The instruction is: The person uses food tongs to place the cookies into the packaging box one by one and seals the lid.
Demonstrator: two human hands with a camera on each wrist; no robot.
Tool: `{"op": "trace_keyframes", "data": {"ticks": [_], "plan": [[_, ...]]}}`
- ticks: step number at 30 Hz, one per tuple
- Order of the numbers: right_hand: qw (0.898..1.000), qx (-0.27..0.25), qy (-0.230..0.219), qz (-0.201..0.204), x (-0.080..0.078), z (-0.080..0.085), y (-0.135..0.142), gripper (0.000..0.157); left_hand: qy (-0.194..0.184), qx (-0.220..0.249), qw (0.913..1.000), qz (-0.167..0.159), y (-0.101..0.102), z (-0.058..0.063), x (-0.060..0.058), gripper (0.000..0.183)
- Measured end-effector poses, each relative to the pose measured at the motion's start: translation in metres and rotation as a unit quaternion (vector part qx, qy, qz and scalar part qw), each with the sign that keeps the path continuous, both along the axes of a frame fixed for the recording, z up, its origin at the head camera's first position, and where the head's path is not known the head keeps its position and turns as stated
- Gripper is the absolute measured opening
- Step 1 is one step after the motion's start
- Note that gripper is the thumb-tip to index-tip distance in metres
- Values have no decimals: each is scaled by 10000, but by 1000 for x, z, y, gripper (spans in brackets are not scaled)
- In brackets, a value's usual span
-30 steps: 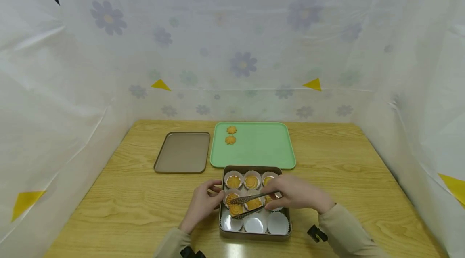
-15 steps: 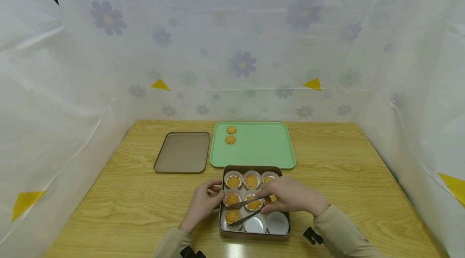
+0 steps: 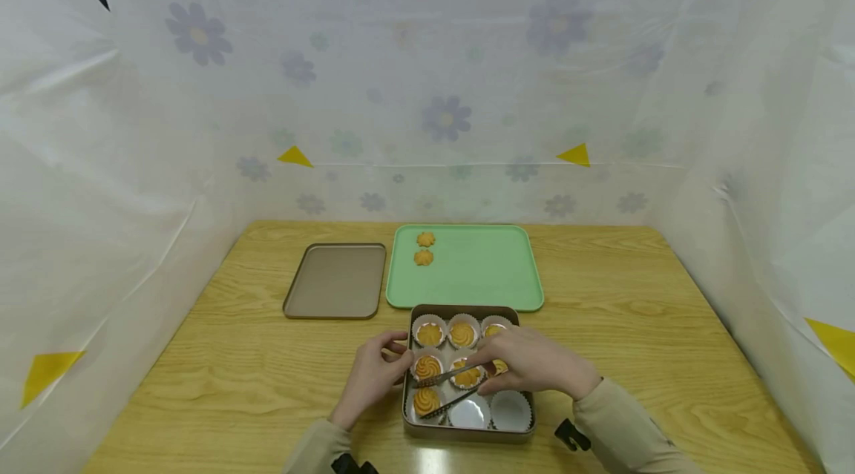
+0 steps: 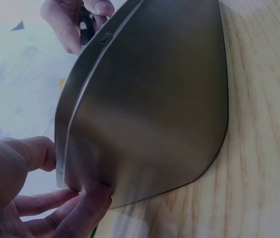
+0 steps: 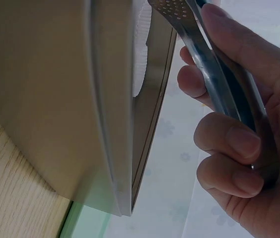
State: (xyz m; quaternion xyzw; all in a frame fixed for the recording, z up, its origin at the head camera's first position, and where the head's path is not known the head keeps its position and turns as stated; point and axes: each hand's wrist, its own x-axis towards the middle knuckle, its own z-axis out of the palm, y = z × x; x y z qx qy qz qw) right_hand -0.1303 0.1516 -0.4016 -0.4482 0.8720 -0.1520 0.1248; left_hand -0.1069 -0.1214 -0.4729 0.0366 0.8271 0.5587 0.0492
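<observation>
A deep brown metal tin (image 3: 467,435) holds rows of white paper cups, several with swirled golden cookies. My right hand (image 3: 534,363) grips metal tongs (image 3: 449,401) with perforated ends, which the right wrist view shows above the tin's rim. The tongs' arms are spread, their ends beside a swirled cookie (image 3: 426,400) in the front-left cup. Two front-row cups, the middle cup (image 3: 469,412) and the right cup (image 3: 510,410), contain no cookie. My left hand (image 3: 374,374) holds the tin's left side, thumb and fingers at the rim and outer wall (image 4: 145,109).
Behind the tin lies a light green tray (image 3: 481,266) with two flower-shaped cookies (image 3: 424,257) near its left side. A flat brown tray (image 3: 337,281) lies left of it on the wooden table (image 3: 220,370). White flower-printed sheeting (image 3: 447,73) encloses the back and sides.
The right hand has lowered the swirled cookie with the tongs into the front-left paper cup, and the tongs have spread off it. The left hand stays at the tin.
</observation>
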Motion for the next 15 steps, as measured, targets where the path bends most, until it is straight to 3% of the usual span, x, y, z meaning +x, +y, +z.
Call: {"op": "trace_keyframes", "data": {"ticks": [15], "plan": [[10000, 21, 78, -26, 1, 1, -2, 35, 41, 0, 10000, 19, 0, 0, 0, 39]]}}
